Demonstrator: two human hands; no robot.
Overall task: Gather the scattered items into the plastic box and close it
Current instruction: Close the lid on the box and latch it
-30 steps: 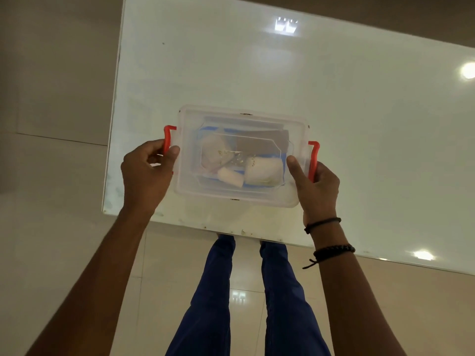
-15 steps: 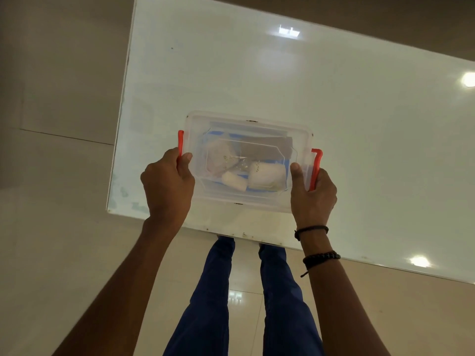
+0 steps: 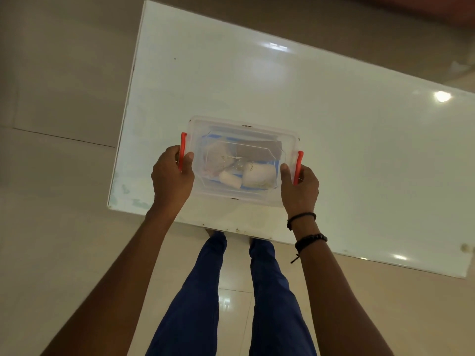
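Note:
A clear plastic box [image 3: 289,140] with its lid on sits near the front edge of the white table [image 3: 334,111]. Through the lid I see white rolls [image 3: 258,177], a pale pouch and a dark flat item over something blue. An orange latch [image 3: 183,147] stands at the box's left end and another orange latch [image 3: 298,165] at its right end. My left hand [image 3: 171,179] grips the left end, thumb on the lid and fingers around the latch. My right hand [image 3: 299,187] grips the right end the same way.
The table's front edge [image 3: 231,228] runs just below the box, its left edge [image 3: 123,119] close to my left hand. My legs in blue trousers [image 3: 205,304] stand on the tiled floor under the front edge.
My left hand has closed in around the left latch, which has swung in flat against the box end. My right hand stays on the right end.

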